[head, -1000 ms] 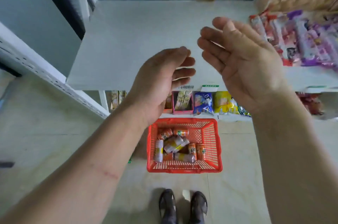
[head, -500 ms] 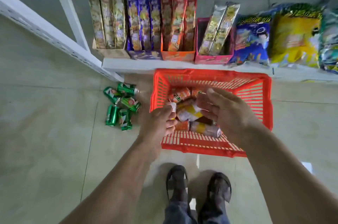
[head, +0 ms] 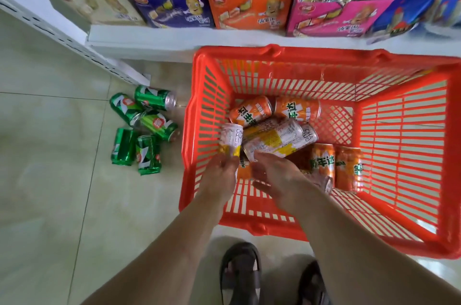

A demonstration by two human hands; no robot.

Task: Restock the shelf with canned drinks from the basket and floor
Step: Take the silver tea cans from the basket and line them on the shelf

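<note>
A red plastic basket (head: 274, 51) stands on the floor against the bottom shelf (head: 149, 39). Inside lie several orange cans (head: 250, 109) and white and yellow cans. My left hand (head: 219, 177) grips the lower part of a slim white can (head: 230, 139) at the basket's left wall. My right hand (head: 277, 175) closes its fingers on the near end of a second white and yellow can (head: 274, 140), which lies across the pile. Several green cans (head: 147, 127) lie on the tiles left of the basket.
Purple (head: 172, 13), orange (head: 249, 10) and pink (head: 336, 18) snack boxes fill the bottom shelf behind the basket. A white shelf upright (head: 62, 33) slants down at the left. My sandalled feet (head: 239, 269) stand just in front of the basket.
The view dropped from the bare upper shelf to the floor. Both hands came down from open in the air into the basket and closed on white cans.
</note>
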